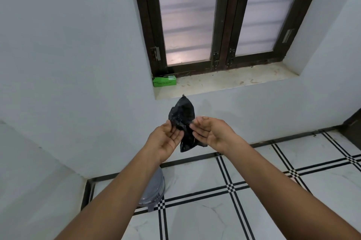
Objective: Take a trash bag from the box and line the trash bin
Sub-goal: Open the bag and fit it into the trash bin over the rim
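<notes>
left hand [166,140] + right hand [211,133]: both pinch folded black trash bag [182,116] between them | green box [164,81]: windowsill [234,81] left corner | grey bin [154,190]: floor, under left forearm

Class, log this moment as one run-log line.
left hand: pinches trash bag | right hand: pinches bag | bag: crumpled | box: on sill | trash bin: unlined
</notes>
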The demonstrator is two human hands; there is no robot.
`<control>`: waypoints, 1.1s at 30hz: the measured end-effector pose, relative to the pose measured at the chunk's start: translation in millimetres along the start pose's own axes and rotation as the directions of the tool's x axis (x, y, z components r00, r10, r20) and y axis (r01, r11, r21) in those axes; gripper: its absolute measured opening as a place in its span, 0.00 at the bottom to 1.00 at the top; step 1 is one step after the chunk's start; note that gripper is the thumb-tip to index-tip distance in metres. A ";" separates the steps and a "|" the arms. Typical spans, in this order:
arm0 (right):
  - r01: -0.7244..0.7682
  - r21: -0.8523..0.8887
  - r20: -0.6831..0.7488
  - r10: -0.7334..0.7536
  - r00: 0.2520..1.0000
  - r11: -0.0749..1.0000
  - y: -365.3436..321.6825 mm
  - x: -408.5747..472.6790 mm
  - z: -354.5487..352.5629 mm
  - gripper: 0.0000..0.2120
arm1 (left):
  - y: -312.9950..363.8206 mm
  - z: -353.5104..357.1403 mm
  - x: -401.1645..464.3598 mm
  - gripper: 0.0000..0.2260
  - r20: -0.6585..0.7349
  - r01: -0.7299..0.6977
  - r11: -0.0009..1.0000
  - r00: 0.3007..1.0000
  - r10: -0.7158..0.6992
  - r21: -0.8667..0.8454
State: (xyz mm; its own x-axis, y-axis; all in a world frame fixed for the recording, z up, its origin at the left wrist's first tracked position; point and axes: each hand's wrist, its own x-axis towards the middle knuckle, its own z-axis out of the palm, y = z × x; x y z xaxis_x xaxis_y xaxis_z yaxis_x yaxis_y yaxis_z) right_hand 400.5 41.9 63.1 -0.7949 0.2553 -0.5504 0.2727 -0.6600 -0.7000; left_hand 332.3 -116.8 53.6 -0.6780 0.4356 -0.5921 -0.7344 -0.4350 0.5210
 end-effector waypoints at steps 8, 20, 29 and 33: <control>0.187 -0.396 0.136 -0.144 0.980 0.899 49.0 -15.6 73.0 0.12 | 46.7 -67.7 -18.6 0.09 0.098 -0.168 0.958 0.984 0.149 0.232; 0.108 -0.167 -0.101 -0.126 0.987 0.980 101.4 -13.4 138.6 0.04 | 100.8 -134.1 -38.3 0.08 0.021 -0.100 0.993 0.995 0.102 -0.056; 0.070 0.355 -0.146 -0.018 0.989 0.932 115.2 -15.9 147.6 0.16 | 123.9 -169.6 -50.9 0.10 0.002 -0.069 0.990 0.998 0.070 -0.127; 0.117 0.047 -0.039 -0.115 0.993 0.992 114.3 -14.9 145.4 0.14 | 137.1 -183.6 -58.9 0.24 0.165 -0.286 0.927 0.954 0.251 0.243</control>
State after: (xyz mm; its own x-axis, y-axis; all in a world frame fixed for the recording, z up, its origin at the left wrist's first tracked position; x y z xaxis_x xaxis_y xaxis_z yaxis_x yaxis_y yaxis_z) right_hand 364.8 -140.0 57.4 -0.7995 0.3564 -0.4834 0.1526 -0.6579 -0.7375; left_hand 277.1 -346.8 47.0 -0.8359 0.4366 -0.3326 -0.4944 -0.3359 0.8017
